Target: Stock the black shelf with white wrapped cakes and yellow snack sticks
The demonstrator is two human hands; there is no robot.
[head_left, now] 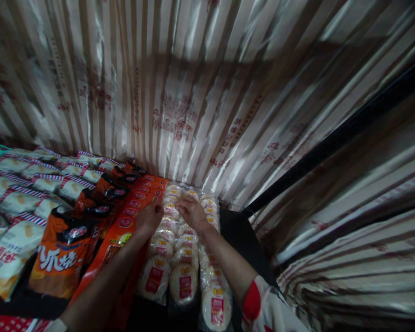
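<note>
Arranging, apparently: left hand (150,216), curled, at nine o'clock from right hand (192,213), bunched over wrapped rounds (184,282); any grip indiscernible; next move calls for light touch

A person's two bare forearms are slanting forward and inward, the left forearm (112,273) from the lower left, the right forearm (230,262) from the lower right. The left hand (148,216) is curling its fingers toward the right. The right hand (193,213) is facing it, near but apart, bending its fingers leftward. Blurred fingertips are hiding any grip.
</note>
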